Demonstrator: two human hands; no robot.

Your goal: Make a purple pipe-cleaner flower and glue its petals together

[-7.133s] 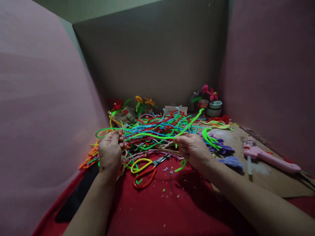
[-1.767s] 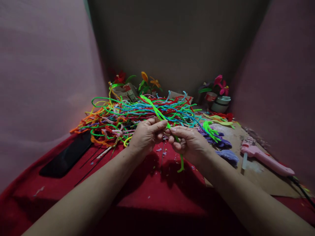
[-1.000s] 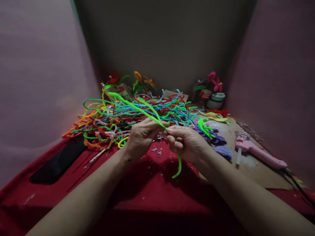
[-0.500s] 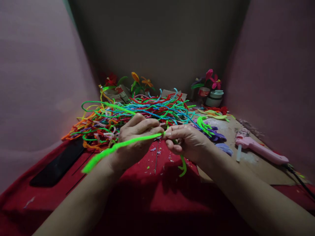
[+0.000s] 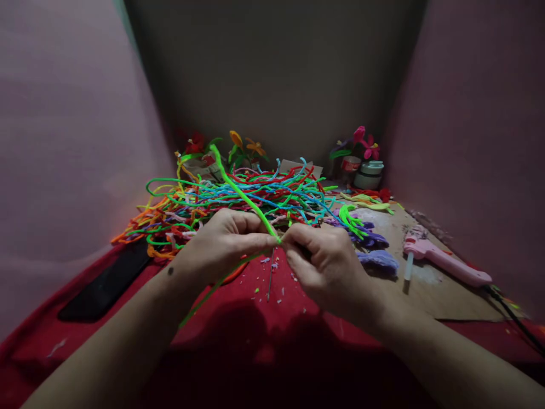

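Observation:
A bright green pipe cleaner is pinched between my two hands above the red cloth. One length of it rises to the upper left; another green length trails below my left wrist. My left hand grips it with thumb and fingers pressed together. Touching it at the same spot, my right hand is closed around the joint, fingers curled. What lies inside the right fist is hidden. Beneath the hands, a thin metal rod lies among small scraps. An orange curved handle shows partly below my left hand.
Behind the hands spreads a heap of coloured pipe cleaners. A black phone lies at left. On the cardboard at right rests a pink glue gun, its cord running right. Pipe-cleaner flowers and a lidded jar stand behind.
The green length that pointed to the lower left now points to the upper left. My left hand has turned, bringing its thumb side up, and my right fingers have curled in.

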